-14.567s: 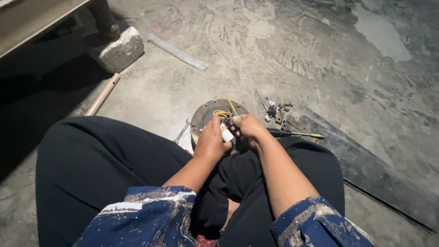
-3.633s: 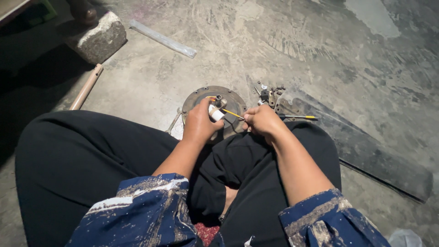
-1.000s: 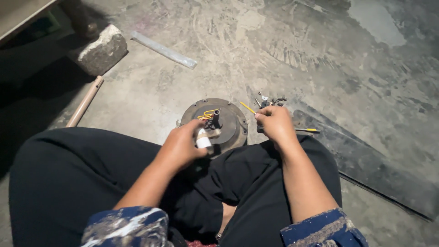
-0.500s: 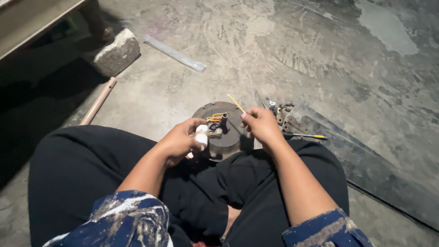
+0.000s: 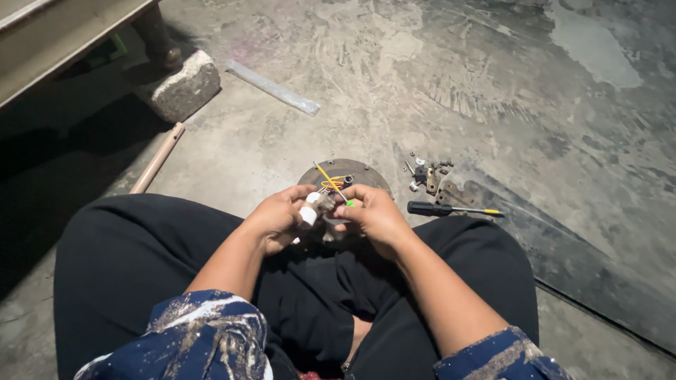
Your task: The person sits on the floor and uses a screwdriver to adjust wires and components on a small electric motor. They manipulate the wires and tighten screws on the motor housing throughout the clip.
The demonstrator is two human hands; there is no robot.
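My left hand (image 5: 276, 219) pinches a small white fitting (image 5: 308, 214); right hand (image 5: 374, 214) grips the yellow-shafted screwdriver (image 5: 328, 181). Fitting seems light, rigid, slippery; best gripped by its sides.

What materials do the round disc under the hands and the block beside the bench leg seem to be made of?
Round disc: probably metal, with a dull brown, rusty-looking surface. Block: looks like concrete or stone, rough, grey and chipped at the edges.
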